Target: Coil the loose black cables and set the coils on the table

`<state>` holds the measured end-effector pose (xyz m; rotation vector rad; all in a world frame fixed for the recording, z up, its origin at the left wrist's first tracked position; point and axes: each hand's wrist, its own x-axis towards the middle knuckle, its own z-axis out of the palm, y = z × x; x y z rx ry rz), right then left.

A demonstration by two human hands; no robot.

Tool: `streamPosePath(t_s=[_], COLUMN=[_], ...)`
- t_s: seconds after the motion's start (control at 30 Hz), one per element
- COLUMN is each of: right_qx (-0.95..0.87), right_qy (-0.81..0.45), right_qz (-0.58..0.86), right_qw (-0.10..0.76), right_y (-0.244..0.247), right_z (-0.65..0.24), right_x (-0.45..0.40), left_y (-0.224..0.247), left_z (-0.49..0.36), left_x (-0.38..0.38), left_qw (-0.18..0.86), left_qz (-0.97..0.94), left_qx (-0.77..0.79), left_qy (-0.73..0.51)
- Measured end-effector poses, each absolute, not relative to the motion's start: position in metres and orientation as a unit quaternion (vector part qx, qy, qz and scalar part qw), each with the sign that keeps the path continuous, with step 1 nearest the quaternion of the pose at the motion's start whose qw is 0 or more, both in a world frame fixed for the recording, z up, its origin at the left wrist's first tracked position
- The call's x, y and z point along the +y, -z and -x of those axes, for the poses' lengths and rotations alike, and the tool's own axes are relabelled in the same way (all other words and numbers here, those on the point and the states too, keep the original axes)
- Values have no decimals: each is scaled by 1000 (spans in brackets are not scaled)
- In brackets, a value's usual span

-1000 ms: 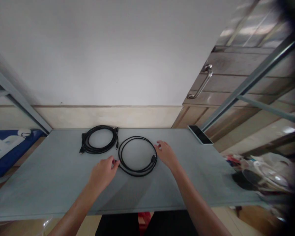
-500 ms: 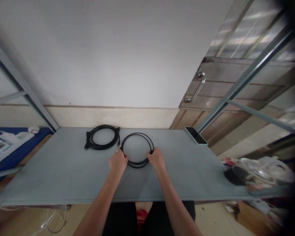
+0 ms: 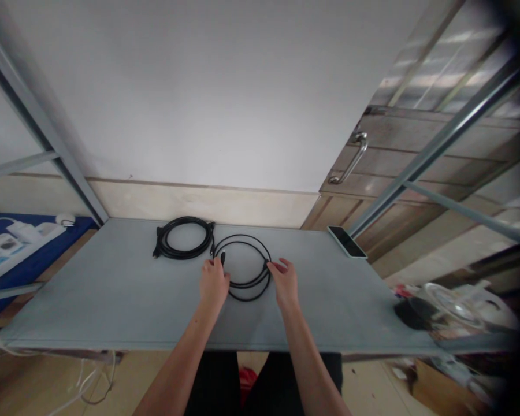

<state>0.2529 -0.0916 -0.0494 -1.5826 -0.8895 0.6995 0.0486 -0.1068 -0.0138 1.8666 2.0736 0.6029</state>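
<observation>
A thin black cable (image 3: 250, 283) lies in a loose coil on the grey table, its strands spread apart at the front and back. At the coil's left side, my left hand (image 3: 214, 284) is closed on the cable, and a black plug end stands up beside its fingers. On the opposite side, my right hand (image 3: 285, 284) pinches the cable at a dark, thicker piece between thumb and fingertip, with the other fingers raised. A second, thicker black cable (image 3: 184, 254) lies coiled to the left behind my left hand, its plug ends showing.
A phone (image 3: 346, 241) lies at the table's (image 3: 112, 300) back right corner. Metal posts rise at both ends. Blurred bowls and kitchenware (image 3: 448, 306) stand at the right end. A white power strip (image 3: 21, 245) with plugs rests on blue cloth at the left.
The coil has loosened, and one strand now sags toward me. A plug end now shows by my left hand. My right hand has shifted slightly right, with its fingers less tightly closed.
</observation>
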Motion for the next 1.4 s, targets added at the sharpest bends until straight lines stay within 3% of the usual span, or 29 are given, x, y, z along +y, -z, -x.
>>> streamPosePath(t_s=[0.07,0.27,0.43,0.63,0.83,0.9,1.07,1.27,1.4], right_qx=[-385,-501,-488,-458,-499,-495,-388,-434,-328], right_qy=[-301,-139,-125,-286,-206,-213,-406,-448,-517], right_qz=[672,763,786,689,680,675,606,564,479], right_qw=[557,383,358,483,496,504,563,541,630], right_y=[51,44,35,38,37,35,27,20,23], right_z=[-254,-235,-228,-233,-220,-211,-191,-195,-193], right_x=[-95,-112,-113,-114,-125,-127,-137,-145,-149], left_y=[14,14,17,23,13,8,-1,-7,-14], left_z=[-49,-55,-61,-61,-34,-26,-8,22,35], left_x=[-104,-95,-99,-122,-136,-138,-143,-150,-158], left_qw=[138,136,248,473,569,585,619,589,572], left_qz=[-648,-644,-566,-334,-211,-191,-140,-159,-121], left_qx=[720,725,676,519,470,451,370,364,360], left_qy=[-206,-204,-402,-628,-642,-646,-679,-703,-727])
